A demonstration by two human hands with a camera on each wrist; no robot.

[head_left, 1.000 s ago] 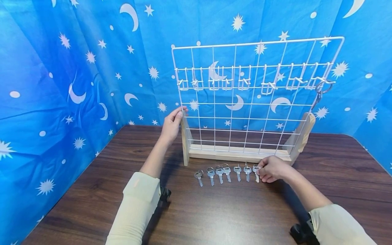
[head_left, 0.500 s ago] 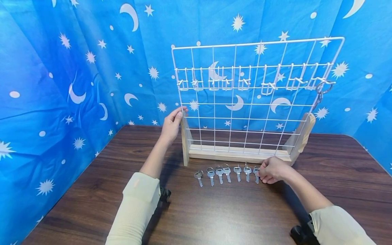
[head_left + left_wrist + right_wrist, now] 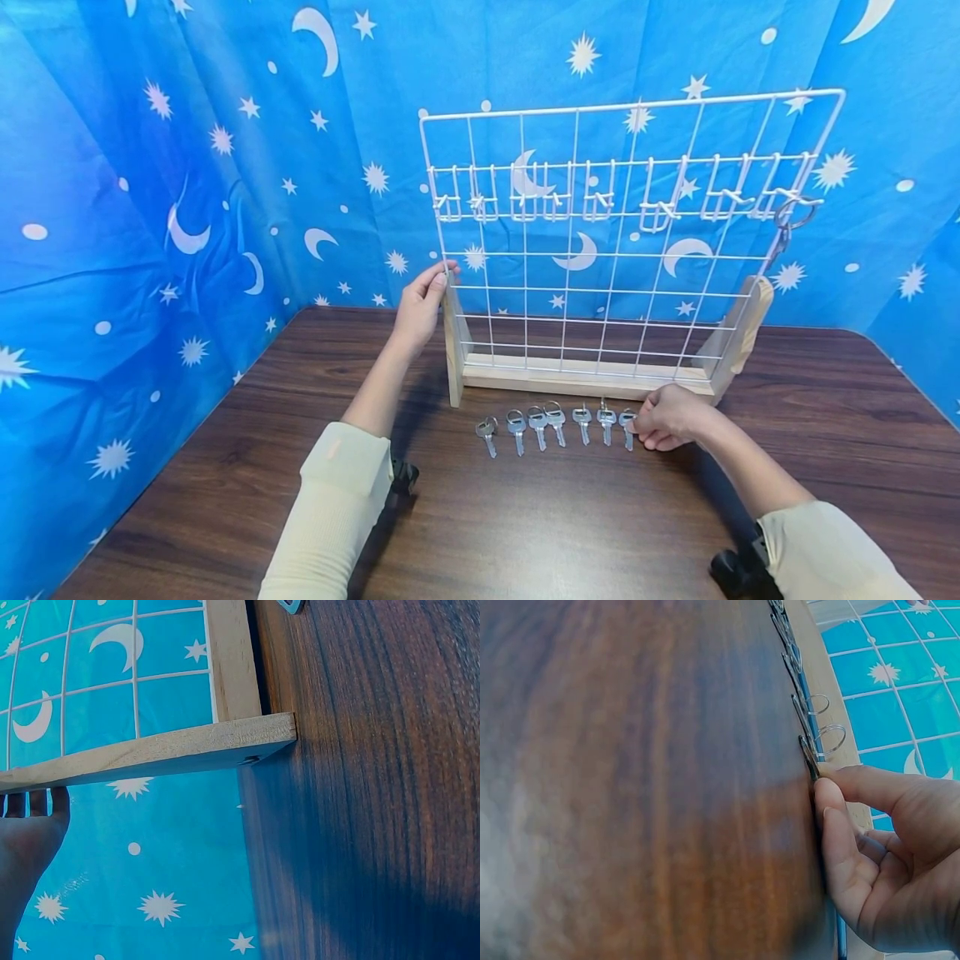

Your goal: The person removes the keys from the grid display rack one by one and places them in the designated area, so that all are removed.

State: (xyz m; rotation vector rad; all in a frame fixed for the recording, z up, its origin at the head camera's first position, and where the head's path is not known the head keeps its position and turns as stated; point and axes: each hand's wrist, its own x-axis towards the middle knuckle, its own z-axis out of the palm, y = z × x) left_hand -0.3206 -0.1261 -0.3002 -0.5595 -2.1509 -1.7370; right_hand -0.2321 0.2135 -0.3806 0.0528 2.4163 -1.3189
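Observation:
In the head view a row of several silver keys with rings (image 3: 555, 427) lies on the table in front of a white wire grid rack (image 3: 600, 292). My right hand (image 3: 670, 417) is at the row's right end, thumb and forefinger pinching the head of the last key (image 3: 628, 432). The right wrist view shows this pinch from the side, the key (image 3: 808, 754) at the fingertips. My left hand (image 3: 422, 304) grips the top of the rack's left wooden post (image 3: 453, 350). From the left wrist, its fingers (image 3: 58, 802) reach behind that post's edge.
White hooks (image 3: 597, 204) line the rack's upper part. One key on a large ring (image 3: 783, 229) hangs from the rightmost hook. A wooden bar (image 3: 585, 379) joins the two posts at the bottom. Blue star-and-moon cloth (image 3: 360, 125) stands behind the table (image 3: 525, 525).
The key at my right fingertips shone brightly a second ago; it looks greyer now, its angle slightly changed. My left hand and the rack have stayed put.

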